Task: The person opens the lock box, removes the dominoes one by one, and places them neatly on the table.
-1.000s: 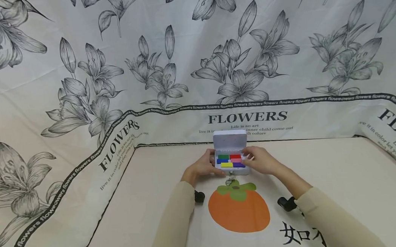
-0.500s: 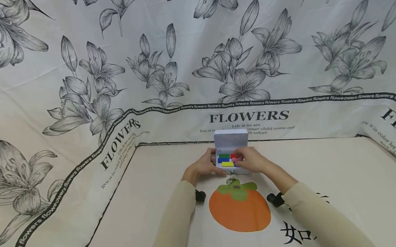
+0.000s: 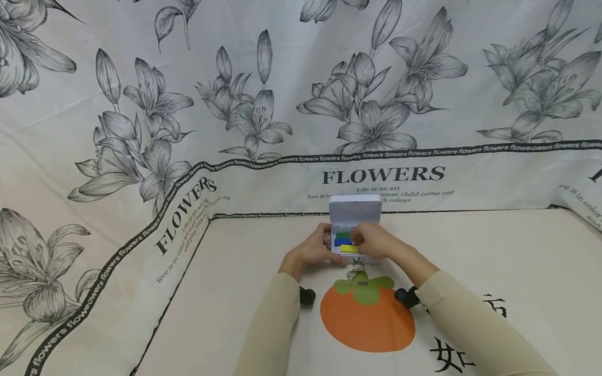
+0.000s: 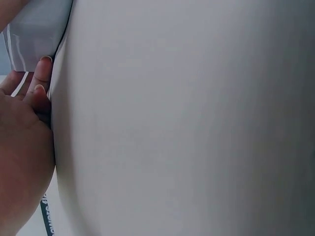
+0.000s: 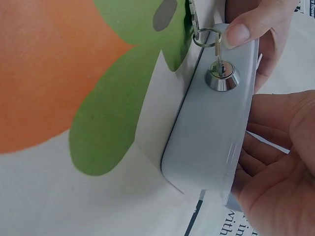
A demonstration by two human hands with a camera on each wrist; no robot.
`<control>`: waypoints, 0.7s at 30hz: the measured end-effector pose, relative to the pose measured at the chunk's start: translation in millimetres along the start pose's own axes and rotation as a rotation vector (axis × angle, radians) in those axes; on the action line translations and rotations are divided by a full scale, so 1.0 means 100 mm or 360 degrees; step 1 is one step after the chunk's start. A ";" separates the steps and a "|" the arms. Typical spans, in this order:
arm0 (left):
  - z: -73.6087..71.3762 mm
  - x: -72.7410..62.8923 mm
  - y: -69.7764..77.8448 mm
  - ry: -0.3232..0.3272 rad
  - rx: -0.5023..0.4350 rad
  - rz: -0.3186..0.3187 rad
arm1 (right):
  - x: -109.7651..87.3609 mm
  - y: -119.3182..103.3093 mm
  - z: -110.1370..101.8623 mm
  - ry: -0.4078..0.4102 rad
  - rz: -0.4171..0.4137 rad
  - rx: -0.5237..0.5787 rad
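A small white lockbox [image 3: 356,209] stands with its lid raised, at the far side of the table in the head view. Green [image 3: 343,235], blue [image 3: 342,242] and yellow [image 3: 349,248] blocks show inside it. My left hand [image 3: 310,248] grips the box's left side, its thumb at the front wall near the lock [image 5: 222,74]. A key with a ring [image 5: 206,37] sits in that lock. My right hand [image 3: 377,242] reaches over the box's right half with bent fingers among the blocks, covering that part. I cannot tell whether those fingers pinch a block.
Below the box, the tablecloth carries a printed orange persimmon [image 3: 366,319] and black characters [image 3: 451,354]. A flower-printed cloth wall [image 3: 260,190] rises close behind the lid.
My right hand has moved left from the box's right edge to over its inside, covering the red, pink and purple blocks seen earlier. My left hand keeps its grip on the box.
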State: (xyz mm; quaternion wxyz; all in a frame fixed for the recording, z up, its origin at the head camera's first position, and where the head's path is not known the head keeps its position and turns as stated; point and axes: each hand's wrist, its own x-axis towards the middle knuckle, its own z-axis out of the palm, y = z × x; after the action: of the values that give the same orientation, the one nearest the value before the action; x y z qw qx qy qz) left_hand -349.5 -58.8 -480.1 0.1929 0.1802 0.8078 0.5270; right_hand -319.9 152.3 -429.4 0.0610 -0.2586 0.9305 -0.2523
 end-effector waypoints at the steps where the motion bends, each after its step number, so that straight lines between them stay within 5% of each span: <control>1: 0.00 -0.01 0.01 0.0000 -0.0001 0.0002 | 0.01 -0.01 -0.01 -0.0013 0.0032 0.0008; 9: 0.00 -0.02 0.01 0.0006 -0.0002 0.0007 | 0.09 0.05 -0.04 -0.0086 0.0053 0.0059; 21: 0.00 0.01 -0.01 -0.0016 -0.0039 0.0017 | 0.19 0.24 -0.02 -0.0247 -0.0344 0.0008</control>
State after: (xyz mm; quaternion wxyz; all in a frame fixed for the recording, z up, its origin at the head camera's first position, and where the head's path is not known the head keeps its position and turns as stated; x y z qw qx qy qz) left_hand -350.5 -59.1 -481.4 0.1964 0.1847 0.7994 0.5369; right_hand -347.9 161.2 -439.0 0.1057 -0.3760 0.8890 -0.2389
